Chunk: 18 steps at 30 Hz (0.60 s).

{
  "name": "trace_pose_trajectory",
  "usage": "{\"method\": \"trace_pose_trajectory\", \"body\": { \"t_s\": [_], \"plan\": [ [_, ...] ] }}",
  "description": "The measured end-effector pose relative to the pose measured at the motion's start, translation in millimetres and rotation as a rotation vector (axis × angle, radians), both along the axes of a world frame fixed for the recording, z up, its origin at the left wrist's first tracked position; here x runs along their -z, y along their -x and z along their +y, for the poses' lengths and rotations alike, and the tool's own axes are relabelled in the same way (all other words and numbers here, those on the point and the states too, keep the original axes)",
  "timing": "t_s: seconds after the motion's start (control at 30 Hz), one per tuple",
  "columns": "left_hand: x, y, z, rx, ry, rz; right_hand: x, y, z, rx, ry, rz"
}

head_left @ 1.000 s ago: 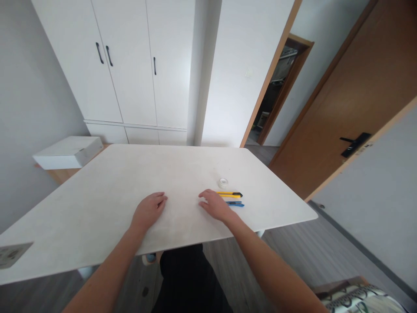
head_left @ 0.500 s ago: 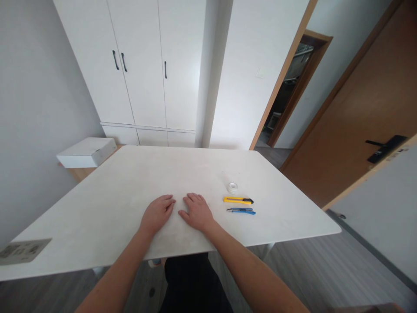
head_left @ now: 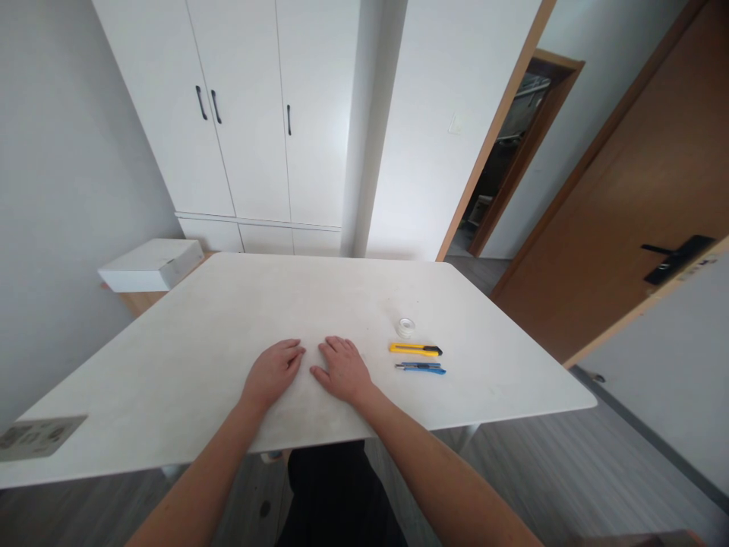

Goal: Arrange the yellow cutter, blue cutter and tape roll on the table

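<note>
My left hand and my right hand lie flat, palms down, side by side on the white table near its front edge. Both hold nothing, and their fingers are stretched out. To the right of my right hand lie a yellow utility knife and, just in front of it, a smaller blue utility knife. A small roll of clear tape sits just behind the yellow knife. Neither hand touches these things.
A grey printed card lies at the table's front left corner. A white box rests on a low wooden stand left of the table. White cupboards stand behind, and an open doorway and a brown door are at the right.
One second ago my right hand was next to the knives; it has slid left beside my left hand. The view has shifted slightly. Nothing differs over the last half second.
</note>
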State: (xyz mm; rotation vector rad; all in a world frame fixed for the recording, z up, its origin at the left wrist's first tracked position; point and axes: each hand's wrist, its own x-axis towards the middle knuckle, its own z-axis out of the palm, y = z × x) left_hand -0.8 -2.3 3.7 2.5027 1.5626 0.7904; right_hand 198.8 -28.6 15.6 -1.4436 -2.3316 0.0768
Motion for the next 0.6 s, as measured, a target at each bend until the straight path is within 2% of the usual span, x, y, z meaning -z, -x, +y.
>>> {"method": "trace_pose_trajectory", "body": {
  "t_s": [0.6],
  "plan": [
    [2.0,0.9,0.8,0.003,0.004,-0.025,0.3,0.4,-1.0,0.006,0.009,0.004]
  ]
}}
